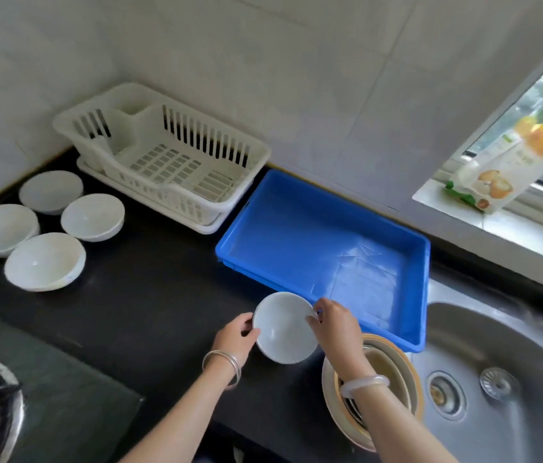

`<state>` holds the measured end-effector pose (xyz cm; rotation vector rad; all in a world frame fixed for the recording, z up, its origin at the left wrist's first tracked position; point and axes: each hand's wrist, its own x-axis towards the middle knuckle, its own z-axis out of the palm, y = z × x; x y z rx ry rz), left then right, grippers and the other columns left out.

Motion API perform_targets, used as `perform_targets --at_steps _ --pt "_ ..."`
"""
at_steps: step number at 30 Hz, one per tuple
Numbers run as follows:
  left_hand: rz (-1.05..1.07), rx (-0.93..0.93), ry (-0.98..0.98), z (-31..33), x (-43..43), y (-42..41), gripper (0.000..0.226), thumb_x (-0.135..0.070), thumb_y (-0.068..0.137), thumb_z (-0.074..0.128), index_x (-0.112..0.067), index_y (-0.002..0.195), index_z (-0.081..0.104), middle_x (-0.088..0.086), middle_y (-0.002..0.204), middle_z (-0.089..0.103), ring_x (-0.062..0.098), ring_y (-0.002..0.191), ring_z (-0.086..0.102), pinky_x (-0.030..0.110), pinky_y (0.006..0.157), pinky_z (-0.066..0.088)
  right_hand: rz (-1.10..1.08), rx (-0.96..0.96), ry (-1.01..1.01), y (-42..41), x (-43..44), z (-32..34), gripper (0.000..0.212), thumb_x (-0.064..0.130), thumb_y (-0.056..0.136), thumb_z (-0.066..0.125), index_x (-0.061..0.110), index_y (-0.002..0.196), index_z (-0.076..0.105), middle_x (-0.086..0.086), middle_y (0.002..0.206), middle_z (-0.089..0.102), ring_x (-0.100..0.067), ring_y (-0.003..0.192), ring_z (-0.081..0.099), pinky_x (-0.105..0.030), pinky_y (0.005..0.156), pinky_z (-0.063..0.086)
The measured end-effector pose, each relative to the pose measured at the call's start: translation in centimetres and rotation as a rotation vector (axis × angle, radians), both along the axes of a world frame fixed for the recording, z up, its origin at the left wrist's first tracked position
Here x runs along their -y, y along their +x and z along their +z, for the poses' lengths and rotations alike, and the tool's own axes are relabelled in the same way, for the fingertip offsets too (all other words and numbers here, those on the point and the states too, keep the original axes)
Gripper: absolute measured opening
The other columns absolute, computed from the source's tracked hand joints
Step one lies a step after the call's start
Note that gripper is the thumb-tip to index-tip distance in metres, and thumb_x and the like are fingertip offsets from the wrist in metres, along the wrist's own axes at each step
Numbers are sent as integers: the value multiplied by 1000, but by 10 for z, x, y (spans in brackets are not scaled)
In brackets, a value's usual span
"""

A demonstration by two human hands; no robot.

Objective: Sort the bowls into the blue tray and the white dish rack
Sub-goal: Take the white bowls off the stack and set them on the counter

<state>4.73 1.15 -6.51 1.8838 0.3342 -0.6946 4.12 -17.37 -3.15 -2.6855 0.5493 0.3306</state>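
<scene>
I am holding the white bowl between both hands, lifted just off the black counter, its mouth tipping up toward me. My left hand is gripping the left side of the rim, thumb over the edge and fingers curling behind. My right hand is pinching the right side of the rim between thumb and fingertips. What I am weighing is direction. The blue tray is lying ahead and to my right, its near left corner just beyond the bowl's far edge. They are so close that the rim and the tray wall are overlapping from where I am looking, and I cannot tell whether the bowl is already over the wall or just short of it. The white dish rack is sitting well apart, up and to my left against the tiled wall, across a stretch of counter. My right hand is the one nearer the tray and my left the one nearer the rack. I am judging that a short carry forward and to the right would be landing this bowl in the tray, while the rack would be asking for a long reach leftward. A cluster of white bowls is waiting at the far left, and a stack of tan-rimmed dishes is sitting under my right forearm beside the sink.
</scene>
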Motion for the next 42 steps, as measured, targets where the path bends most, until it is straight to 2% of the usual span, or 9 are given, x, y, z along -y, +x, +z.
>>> perform_targets --at_steps 6,10,14,18,25,29,32,35,42 --pt "-1 -8 15 -2 3 -3 44 -19 88 56 -25 130 47 4 121 61 22 104 62 43 94 51 -36 -7 -11 -1 -4 -7 26 27 83 67 12 99 52 -8 98 61 -27 82 57 -29 63 36" --pt "15 -22 -29 -6 3 -4 41 -18 88 56 -23 129 49 0 106 61 15 87 64 39 88 55 -54 -8 -24 0 -3 -12 19 22 86 63 11 96 52 -9 98 64 -22 73 47 -29 62 34" --pt "35 -25 -26 -9 3 -8 33 -20 88 57 -20 121 55 -3 98 61 18 84 66 39 86 55 -40 -4 -80 4 -1 -9 16 17 89 54 8 101 49 -14 97 66 -34 84 59 -30 61 35" --pt "56 -40 -60 -10 4 -7 32 -17 89 57 -18 121 55 1 99 63 23 86 66 40 86 55 7 4 -105 6 1 -3 19 17 92 50 9 109 49 -16 98 66 -38 88 61 -32 63 40" --pt "157 -160 -248 -11 3 -3 40 -10 89 55 -16 129 49 5 104 63 22 96 64 24 69 53 -189 56 152 0 20 7 18 16 87 55 14 103 61 -12 94 67 -26 76 54 -27 62 37" --pt "207 -212 -341 -14 8 -1 45 -5 91 49 -19 133 45 4 104 62 25 95 63 30 70 55 -258 97 245 1 34 16 14 14 85 58 12 98 63 -12 86 68 -22 66 54 -23 51 36" --pt "222 -202 -340 -13 9 1 48 1 89 49 -16 134 45 9 111 61 31 104 61 37 75 56 -272 141 285 2 35 20 9 14 85 60 12 94 62 -14 86 68 -28 71 61 -26 57 47" --pt "280 -187 -315 -11 3 2 47 2 87 50 -15 131 48 14 119 60 34 109 59 40 75 56 -276 170 319 5 31 24 6 15 85 61 14 90 60 -12 82 67 -31 74 66 -39 69 58" --pt "461 -103 -297 -4 -54 15 48 1 87 53 -15 132 47 15 120 60 36 108 60 46 81 55 -254 203 469 31 -2 29 8 14 82 64 15 89 61 -7 87 61 -21 65 63 -33 58 60"
